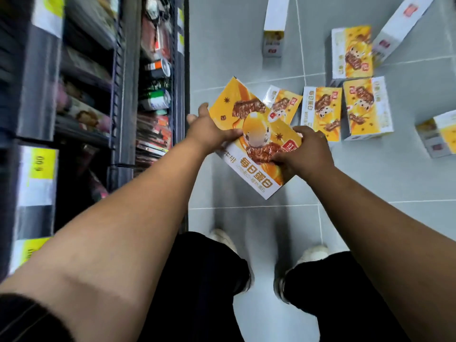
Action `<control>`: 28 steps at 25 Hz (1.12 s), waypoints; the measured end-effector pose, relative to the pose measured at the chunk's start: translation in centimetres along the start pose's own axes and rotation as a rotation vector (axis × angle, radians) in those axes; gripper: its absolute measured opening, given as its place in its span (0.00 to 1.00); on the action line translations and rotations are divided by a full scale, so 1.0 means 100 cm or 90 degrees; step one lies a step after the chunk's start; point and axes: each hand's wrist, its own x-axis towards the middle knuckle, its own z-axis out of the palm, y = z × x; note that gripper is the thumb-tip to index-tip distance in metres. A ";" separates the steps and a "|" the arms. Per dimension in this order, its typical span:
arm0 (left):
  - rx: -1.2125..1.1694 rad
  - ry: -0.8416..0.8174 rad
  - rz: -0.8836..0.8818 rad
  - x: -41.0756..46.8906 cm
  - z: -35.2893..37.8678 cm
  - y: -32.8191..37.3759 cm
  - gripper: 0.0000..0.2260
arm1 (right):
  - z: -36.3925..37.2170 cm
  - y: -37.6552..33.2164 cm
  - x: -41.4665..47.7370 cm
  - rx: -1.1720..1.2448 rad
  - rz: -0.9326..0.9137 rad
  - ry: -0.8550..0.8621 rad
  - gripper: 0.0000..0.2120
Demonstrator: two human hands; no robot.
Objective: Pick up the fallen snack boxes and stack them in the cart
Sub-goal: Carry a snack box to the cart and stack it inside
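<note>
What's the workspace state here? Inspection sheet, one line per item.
Surface: grey tiled floor, bare between boxes.
Job's things: one orange snack box held up in both hands; seven more boxes lie scattered on the floor, such as one face up and one white box at the top. Cart not in view.
Clutter: nothing seen.
Grips: left hand on the held box's left edge, right hand on its right side.
Cables: nothing seen.
Surroundings: dark store shelving on the left, stocked, with yellow price tags.
</note>
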 end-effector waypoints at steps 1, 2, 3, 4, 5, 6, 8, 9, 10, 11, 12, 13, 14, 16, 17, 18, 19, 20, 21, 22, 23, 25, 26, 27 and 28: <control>-0.014 0.009 0.004 -0.023 -0.018 0.022 0.53 | -0.031 -0.018 -0.019 0.012 -0.010 0.013 0.41; -0.021 0.015 0.009 -0.048 -0.038 0.047 0.49 | -0.063 -0.036 -0.040 0.026 -0.017 0.025 0.40; -0.031 0.014 0.018 -0.076 -0.057 0.075 0.45 | -0.094 -0.050 -0.060 0.040 -0.022 0.042 0.39; -0.041 0.016 0.031 -0.105 -0.074 0.102 0.42 | -0.127 -0.065 -0.081 0.054 -0.025 0.060 0.37; -0.043 0.026 0.040 -0.132 -0.090 0.129 0.40 | -0.159 -0.079 -0.102 0.069 -0.027 0.077 0.36; -0.036 0.039 0.053 -0.158 -0.103 0.155 0.38 | -0.191 -0.090 -0.122 0.081 -0.028 0.095 0.35; -0.028 0.050 0.070 -0.200 -0.118 0.194 0.37 | -0.243 -0.105 -0.153 0.095 -0.031 0.123 0.34; -0.027 0.050 0.082 -0.222 -0.125 0.214 0.37 | -0.271 -0.112 -0.172 0.097 -0.033 0.138 0.33; -0.034 0.049 0.100 -0.238 -0.131 0.233 0.38 | -0.295 -0.116 -0.188 0.092 -0.042 0.151 0.33; -0.048 0.047 0.119 -0.253 -0.136 0.248 0.39 | -0.316 -0.119 -0.201 0.084 -0.051 0.162 0.33; -0.062 0.046 0.141 -0.265 -0.138 0.262 0.39 | -0.334 -0.118 -0.213 0.076 -0.057 0.180 0.34; -0.065 0.043 0.159 -0.276 -0.138 0.275 0.38 | -0.348 -0.115 -0.225 0.071 -0.059 0.199 0.34; -0.061 0.041 0.181 -0.286 -0.136 0.286 0.37 | -0.360 -0.110 -0.237 0.071 -0.059 0.220 0.34; -0.055 0.034 0.213 -0.304 -0.132 0.306 0.36 | -0.378 -0.103 -0.257 0.080 -0.051 0.258 0.35; -0.051 0.025 0.233 -0.315 -0.129 0.316 0.36 | -0.386 -0.099 -0.271 0.084 -0.044 0.282 0.35; -0.045 0.013 0.260 -0.325 -0.126 0.325 0.37 | -0.393 -0.094 -0.283 0.093 -0.034 0.306 0.35; -0.037 -0.002 0.287 -0.334 -0.122 0.332 0.37 | -0.399 -0.087 -0.295 0.099 -0.023 0.332 0.36; -0.026 -0.019 0.314 -0.345 -0.117 0.339 0.37 | -0.404 -0.080 -0.309 0.099 -0.009 0.359 0.36; -0.014 -0.041 0.335 -0.355 -0.112 0.344 0.37 | -0.408 -0.074 -0.324 0.098 0.011 0.381 0.36; -0.009 -0.061 0.358 -0.369 -0.108 0.350 0.37 | -0.411 -0.067 -0.341 0.099 0.030 0.401 0.36; -0.004 -0.078 0.380 -0.382 -0.103 0.355 0.37 | -0.415 -0.060 -0.357 0.098 0.047 0.422 0.36; 0.017 -0.108 0.410 -0.408 -0.093 0.361 0.37 | -0.421 -0.048 -0.390 0.104 0.080 0.459 0.35; 0.030 -0.125 0.432 -0.424 -0.088 0.363 0.37 | -0.423 -0.041 -0.410 0.111 0.097 0.483 0.36; 0.041 -0.143 0.461 -0.438 -0.080 0.366 0.38 | -0.426 -0.033 -0.430 0.119 0.113 0.505 0.36; 0.055 -0.164 0.491 -0.456 -0.073 0.370 0.38 | -0.430 -0.023 -0.449 0.125 0.136 0.524 0.36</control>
